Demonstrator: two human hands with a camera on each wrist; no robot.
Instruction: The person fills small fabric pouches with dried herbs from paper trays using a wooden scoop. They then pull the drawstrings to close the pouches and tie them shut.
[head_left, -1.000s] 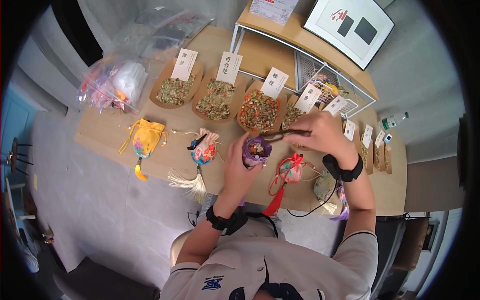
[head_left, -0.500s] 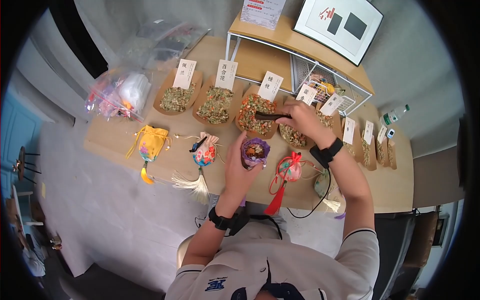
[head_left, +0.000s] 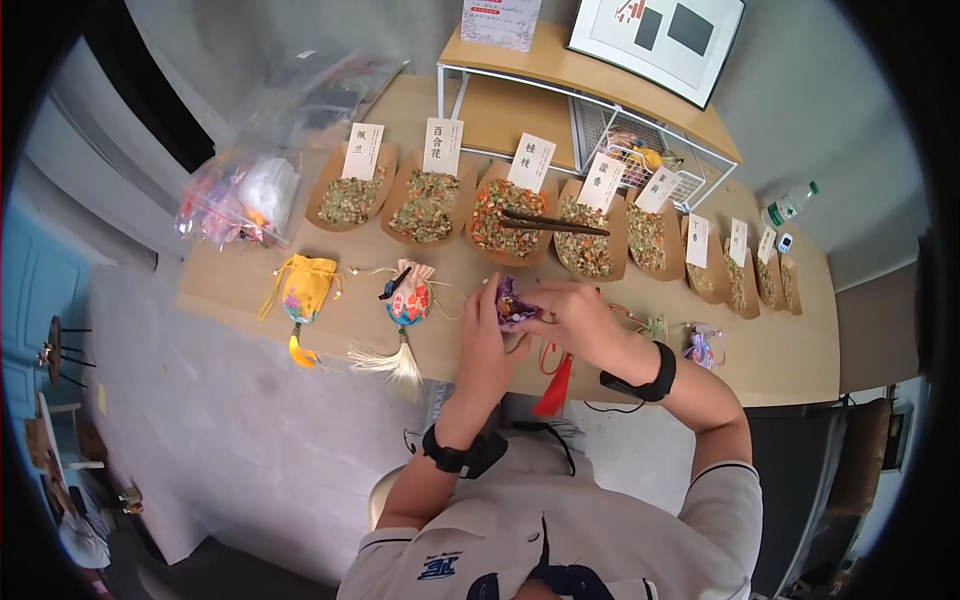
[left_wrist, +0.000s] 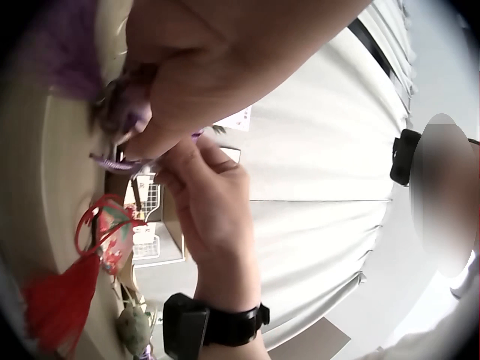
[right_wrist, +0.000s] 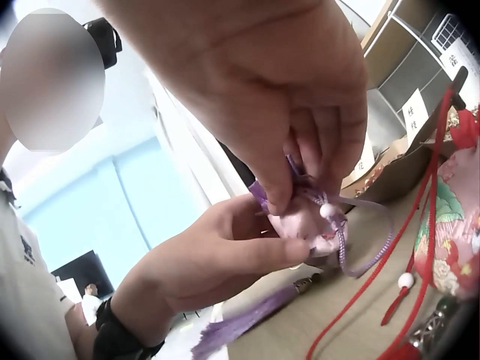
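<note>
A small purple and pink drawstring pouch (head_left: 512, 308) is held over the front of the table by my left hand (head_left: 484, 345), its fingers and thumb wrapped round the body. My right hand (head_left: 580, 315) pinches the gathered rim with thumb and fingers. In the right wrist view a purple cord (right_wrist: 379, 251) with a white bead loops out beside the pouch, and a purple tassel (right_wrist: 251, 322) hangs below. Dark tongs (head_left: 555, 224) lie across two paper trays of dried herbs (head_left: 508, 232), out of both hands.
More labelled herb trays (head_left: 648, 240) line the table. A yellow pouch (head_left: 308, 285) and a floral pouch (head_left: 408, 300) lie to the left, a red-tasselled pouch (right_wrist: 457, 217) close by my right hand. Behind stand plastic bags (head_left: 240, 200), a shelf (head_left: 560, 60) and a bottle (head_left: 788, 205).
My right hand, which held the tongs over the herb trays, has left them lying there and come down to the pouch. The pouch's mouth, wide before, is now drawn narrower.
</note>
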